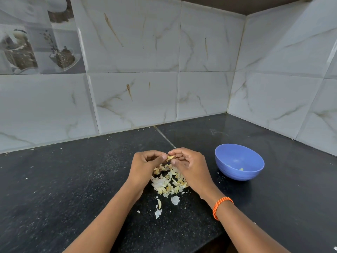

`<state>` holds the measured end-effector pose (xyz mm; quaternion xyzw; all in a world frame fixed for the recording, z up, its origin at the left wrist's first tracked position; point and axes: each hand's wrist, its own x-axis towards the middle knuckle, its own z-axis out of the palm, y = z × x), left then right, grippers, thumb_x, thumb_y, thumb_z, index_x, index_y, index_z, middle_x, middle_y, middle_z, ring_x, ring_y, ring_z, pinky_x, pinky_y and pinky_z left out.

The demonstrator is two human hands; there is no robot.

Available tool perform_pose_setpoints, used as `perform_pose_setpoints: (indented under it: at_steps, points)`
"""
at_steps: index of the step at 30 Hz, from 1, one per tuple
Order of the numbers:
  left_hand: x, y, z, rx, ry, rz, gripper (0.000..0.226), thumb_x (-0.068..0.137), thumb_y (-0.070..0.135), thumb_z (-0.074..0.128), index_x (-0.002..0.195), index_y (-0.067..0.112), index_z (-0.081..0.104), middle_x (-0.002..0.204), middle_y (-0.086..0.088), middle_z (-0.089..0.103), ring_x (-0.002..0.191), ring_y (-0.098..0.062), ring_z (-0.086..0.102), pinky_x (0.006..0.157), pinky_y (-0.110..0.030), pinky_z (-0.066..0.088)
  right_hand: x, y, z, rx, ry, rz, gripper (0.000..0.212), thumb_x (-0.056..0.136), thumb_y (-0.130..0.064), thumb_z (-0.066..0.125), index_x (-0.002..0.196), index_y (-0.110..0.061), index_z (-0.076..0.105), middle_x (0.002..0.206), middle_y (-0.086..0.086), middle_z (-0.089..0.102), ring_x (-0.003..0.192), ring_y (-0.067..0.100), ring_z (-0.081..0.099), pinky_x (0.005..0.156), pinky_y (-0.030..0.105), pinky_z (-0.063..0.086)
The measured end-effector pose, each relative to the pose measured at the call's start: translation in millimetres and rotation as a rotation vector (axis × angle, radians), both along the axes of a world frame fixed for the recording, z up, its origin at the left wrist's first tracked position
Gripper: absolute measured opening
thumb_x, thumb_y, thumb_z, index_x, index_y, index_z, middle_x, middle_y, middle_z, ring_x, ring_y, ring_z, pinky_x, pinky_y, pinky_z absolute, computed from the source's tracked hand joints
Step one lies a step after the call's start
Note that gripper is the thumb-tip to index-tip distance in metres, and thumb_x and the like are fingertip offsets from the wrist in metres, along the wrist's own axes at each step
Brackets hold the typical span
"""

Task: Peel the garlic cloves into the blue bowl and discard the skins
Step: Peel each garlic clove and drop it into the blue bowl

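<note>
Garlic clove [171,157] pinched by both hands over black counter [73,179].

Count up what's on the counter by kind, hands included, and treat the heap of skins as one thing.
Hands: 2, left hand and right hand
Garlic clove pinched between both hands: 1
Blue bowl: 1
Pile of skins: 1
Orange wristband: 1
Total: 6
</note>
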<state>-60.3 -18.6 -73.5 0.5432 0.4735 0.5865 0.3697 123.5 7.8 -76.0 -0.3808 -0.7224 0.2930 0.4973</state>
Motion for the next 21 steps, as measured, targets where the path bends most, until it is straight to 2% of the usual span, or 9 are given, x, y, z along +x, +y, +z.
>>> perform_pose_setpoints:
  at_steps: [2, 7, 9, 13, 16, 19, 21]
  points:
    - [0.6, 1.2, -1.1, -0.022, -0.044, -0.009, 0.013, 0.100, 0.014, 0.075, 0.093, 0.010, 0.086, 0.066, 0.009, 0.071, 0.051, 0.003, 0.051, 0.054, -0.010, 0.039, -0.4, 0.0, 0.0, -0.003, 0.032, -0.011, 0.025, 0.098, 0.001, 0.071, 0.116, -0.015, 0.080, 0.100, -0.004, 0.080, 0.092, 0.011, 0.077, 0.084, 0.023, 0.061]
    - [-1.2, 0.6, -1.5, -0.067, -0.123, -0.035, 0.012, 0.098, 0.022, 0.077, 0.095, 0.016, 0.087, 0.085, -0.005, 0.076, 0.068, -0.008, 0.050, 0.057, -0.022, 0.037, -5.7, -0.9, 0.0, -0.017, 0.109, -0.046, 0.024, 0.098, 0.001, 0.069, 0.113, -0.015, 0.079, 0.093, -0.002, 0.081, 0.085, 0.016, 0.079, 0.077, 0.031, 0.066]
    - [-1.4, 0.1, -2.7, -0.076, -0.139, -0.042, 0.011, 0.098, 0.023, 0.077, 0.097, 0.016, 0.086, 0.090, -0.005, 0.079, 0.073, -0.009, 0.051, 0.059, -0.024, 0.037, -8.9, -1.5, -0.4, 0.001, 0.065, -0.067, 0.020, 0.097, -0.002, 0.073, 0.108, -0.017, 0.078, 0.089, -0.005, 0.080, 0.084, 0.012, 0.079, 0.076, 0.033, 0.066]
    - [-1.4, 1.0, -5.0, -0.096, -0.171, -0.049, 0.012, 0.097, 0.026, 0.078, 0.101, 0.018, 0.086, 0.091, -0.004, 0.077, 0.073, -0.008, 0.051, 0.059, -0.024, 0.038, -12.7, -0.5, -0.5, 0.041, -0.055, -0.089, 0.021, 0.096, -0.006, 0.075, 0.107, -0.023, 0.075, 0.084, -0.011, 0.080, 0.084, 0.006, 0.077, 0.078, 0.026, 0.061]
    - [-3.2, 2.4, -2.7, -0.101, -0.269, -0.039, 0.016, 0.095, 0.028, 0.079, 0.104, 0.017, 0.086, 0.092, -0.001, 0.076, 0.073, -0.008, 0.054, 0.060, -0.024, 0.039, -13.2, 2.2, -1.9, 0.012, -0.141, -0.102, 0.025, 0.096, -0.011, 0.074, 0.113, -0.030, 0.073, 0.084, -0.014, 0.079, 0.083, 0.004, 0.075, 0.082, 0.030, 0.061]
    - [-4.8, 2.7, -1.9, -0.081, -0.262, 0.004, 0.015, 0.094, 0.028, 0.081, 0.103, 0.018, 0.087, 0.100, -0.008, 0.080, 0.080, -0.010, 0.062, 0.062, -0.025, 0.042, -13.2, 2.0, -4.4, 0.017, -0.216, -0.120, 0.032, 0.102, -0.011, 0.066, 0.124, -0.034, 0.071, 0.089, -0.020, 0.079, 0.089, 0.003, 0.075, 0.090, 0.023, 0.054]
    - [-4.5, 2.6, -2.1, -0.070, -0.257, 0.027, 0.014, 0.094, 0.027, 0.081, 0.102, 0.018, 0.087, 0.106, -0.008, 0.082, 0.083, -0.009, 0.064, 0.063, -0.025, 0.043, -12.2, 1.1, -4.8, 0.011, -0.240, -0.107, 0.038, 0.104, -0.011, 0.059, 0.129, -0.037, 0.069, 0.093, -0.023, 0.079, 0.084, 0.009, 0.076, 0.086, 0.032, 0.059]
